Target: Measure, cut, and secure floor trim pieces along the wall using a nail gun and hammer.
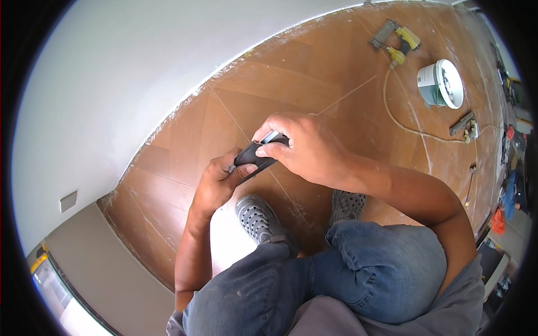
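Observation:
A long, narrow dark object (253, 162) is held at a slant between my two hands, above my feet. My left hand (218, 182) is closed around its lower-left end, with the thumb lying along it. My right hand (297, 148) grips the upper-right end, fingers curled over it and thumb pressed on the dark side. A short silver strip (268, 136) shows at the top of the object under my right fingers; I cannot make out whether it is a separate piece.
Wood-patterned floor (157, 213) meets a white wall (112, 84) at left. Toward the back right lie a yellow nail gun (409, 39) with a hose, an upright bucket (440, 84) and a second tool (465, 126). A long-handled tool (469, 185) and assorted items (510, 179) line the right side.

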### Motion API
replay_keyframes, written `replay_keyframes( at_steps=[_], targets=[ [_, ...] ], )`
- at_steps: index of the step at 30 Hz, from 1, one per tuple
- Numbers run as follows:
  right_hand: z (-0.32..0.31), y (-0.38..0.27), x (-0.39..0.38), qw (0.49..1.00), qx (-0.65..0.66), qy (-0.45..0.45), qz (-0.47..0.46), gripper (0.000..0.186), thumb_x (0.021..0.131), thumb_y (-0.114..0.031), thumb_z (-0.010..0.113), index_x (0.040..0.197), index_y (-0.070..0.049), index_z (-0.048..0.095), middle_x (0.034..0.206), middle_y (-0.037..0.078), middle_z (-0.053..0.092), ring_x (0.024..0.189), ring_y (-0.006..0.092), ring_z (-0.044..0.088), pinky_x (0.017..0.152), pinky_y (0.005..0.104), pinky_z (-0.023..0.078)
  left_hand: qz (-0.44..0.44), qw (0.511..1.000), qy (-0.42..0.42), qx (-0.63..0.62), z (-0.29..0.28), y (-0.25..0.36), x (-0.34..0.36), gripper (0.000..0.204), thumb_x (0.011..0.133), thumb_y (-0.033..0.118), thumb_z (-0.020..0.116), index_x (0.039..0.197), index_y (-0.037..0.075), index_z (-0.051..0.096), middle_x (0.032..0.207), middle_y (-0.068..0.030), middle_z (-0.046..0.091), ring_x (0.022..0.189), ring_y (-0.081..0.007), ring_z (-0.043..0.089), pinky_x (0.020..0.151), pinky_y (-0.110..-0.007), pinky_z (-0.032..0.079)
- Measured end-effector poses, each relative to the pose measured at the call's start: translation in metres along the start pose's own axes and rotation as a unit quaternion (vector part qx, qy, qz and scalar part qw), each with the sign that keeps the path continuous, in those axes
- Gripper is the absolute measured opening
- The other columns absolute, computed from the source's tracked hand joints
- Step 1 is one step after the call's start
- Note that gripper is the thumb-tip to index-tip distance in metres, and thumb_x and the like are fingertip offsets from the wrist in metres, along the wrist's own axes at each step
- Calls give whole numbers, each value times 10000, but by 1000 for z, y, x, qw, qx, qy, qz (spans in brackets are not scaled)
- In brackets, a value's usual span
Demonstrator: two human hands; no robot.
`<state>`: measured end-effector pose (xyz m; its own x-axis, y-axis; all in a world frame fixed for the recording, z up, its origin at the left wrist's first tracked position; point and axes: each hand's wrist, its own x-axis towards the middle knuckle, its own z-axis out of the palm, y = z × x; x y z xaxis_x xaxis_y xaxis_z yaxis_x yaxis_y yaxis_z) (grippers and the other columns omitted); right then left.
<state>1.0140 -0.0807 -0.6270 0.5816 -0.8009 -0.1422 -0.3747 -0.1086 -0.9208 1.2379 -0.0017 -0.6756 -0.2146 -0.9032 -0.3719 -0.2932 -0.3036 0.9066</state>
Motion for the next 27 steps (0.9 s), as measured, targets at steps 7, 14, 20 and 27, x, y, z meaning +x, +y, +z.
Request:
replay_keyframes(
  at_steps=[7, 14, 20, 27],
  targets=[
    [-2, 13, 6, 1000, -16, -2, -6, 193, 908, -113, 713, 1070, -11, 684, 953, 160, 737, 861, 280, 720, 784, 373, 547, -18, 999, -17, 27, -5, 6, 6, 188, 970, 184, 692, 1039, 12, 658, 781, -88, 636, 755, -163, 581, 727, -327, 482],
    [16, 39, 24, 1000, 24, -7, -1, 199, 936, -67, 677, 1120, 6, 657, 1016, 159, 729, 924, 233, 693, 834, 353, 531, 0, 986, 15, 167, -12, 12, 15, 219, 972, 213, 680, 991, 11, 600, 733, -169, 594, 668, -257, 559, 658, -391, 452],
    [17, 65, 46, 999, 48, -2, -10, 190, 937, -70, 677, 1106, 14, 659, 974, 137, 729, 887, 201, 677, 816, 340, 524, 17, 976, 21, 215, -28, -3, 36, 223, 953, 229, 687, 1030, 28, 630, 819, -192, 658, 772, -344, 636, 713, -429, 490],
    [25, 120, 117, 998, 36, 32, -38, 195, 908, -101, 713, 1060, 16, 678, 918, 114, 724, 827, 164, 629, 779, 329, 502, 58, 924, 105, 364, -70, -41, 80, 264, 870, 194, 741, 1091, 92, 641, 950, -181, 710, 915, -379, 687, 787, -461, 539]
  ],
)
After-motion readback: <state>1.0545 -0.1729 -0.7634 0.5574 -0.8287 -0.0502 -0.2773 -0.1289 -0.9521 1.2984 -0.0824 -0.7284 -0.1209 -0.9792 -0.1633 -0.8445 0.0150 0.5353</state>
